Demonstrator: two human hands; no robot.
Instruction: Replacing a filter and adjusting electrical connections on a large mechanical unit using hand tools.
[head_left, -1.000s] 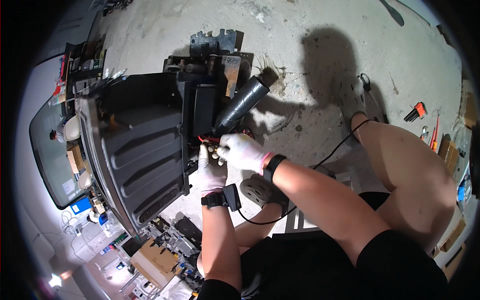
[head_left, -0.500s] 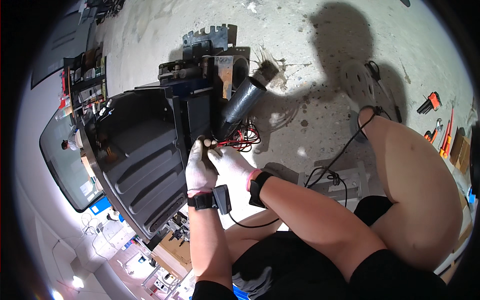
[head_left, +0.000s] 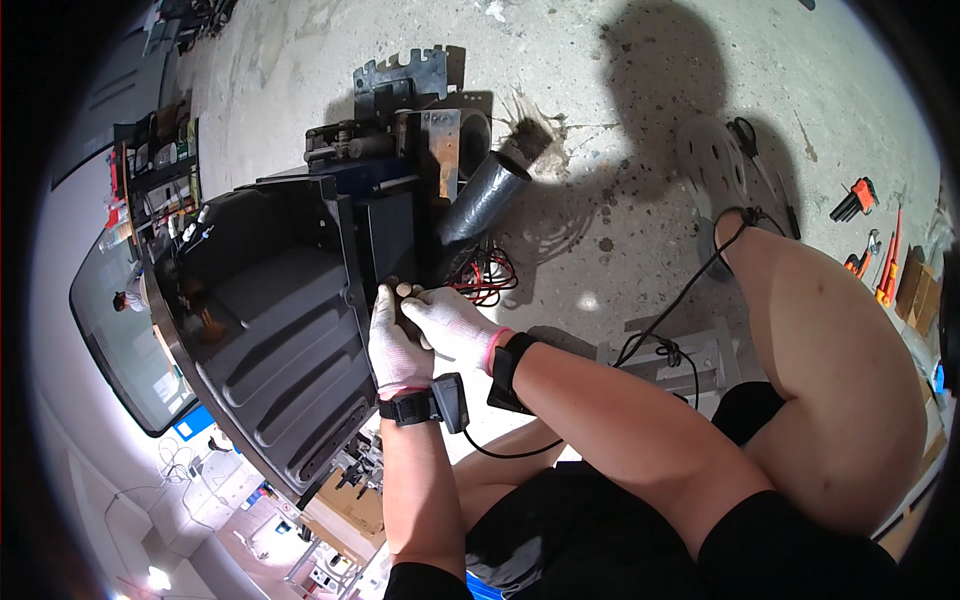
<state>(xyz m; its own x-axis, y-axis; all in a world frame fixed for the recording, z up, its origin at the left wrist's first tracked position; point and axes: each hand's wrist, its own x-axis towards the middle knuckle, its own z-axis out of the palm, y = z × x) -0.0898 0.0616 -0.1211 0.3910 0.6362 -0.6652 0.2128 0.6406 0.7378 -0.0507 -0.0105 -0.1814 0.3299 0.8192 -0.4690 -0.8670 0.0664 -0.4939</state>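
My left hand (head_left: 398, 350), in a white glove with dirty fingertips, is at the near side of a dark box-shaped part (head_left: 388, 240) on a black machine. My right hand (head_left: 455, 325), gloved alike with a pink cuff edge, meets it there, fingertips close together. Both hands are closed; whatever they pinch is hidden by the fingers. To their left is the large ribbed black plastic shell (head_left: 290, 370). Just beyond my right hand lies a bundle of red and black wires (head_left: 490, 278), beside a slanted black-wrapped tube (head_left: 482, 205).
A toothed metal plate (head_left: 400, 80) stands at the machine's far end. On the concrete floor at right lie a hex key set (head_left: 855, 200), pliers (head_left: 862, 258) and red-handled screwdrivers (head_left: 889, 270). A black cable (head_left: 680, 300) runs to my leg. Shelves (head_left: 160, 190) stand at far left.
My right hand has shifted slightly left, closer over my left fingertips, and the red wires show clear of it now. The whole view has shifted a little.
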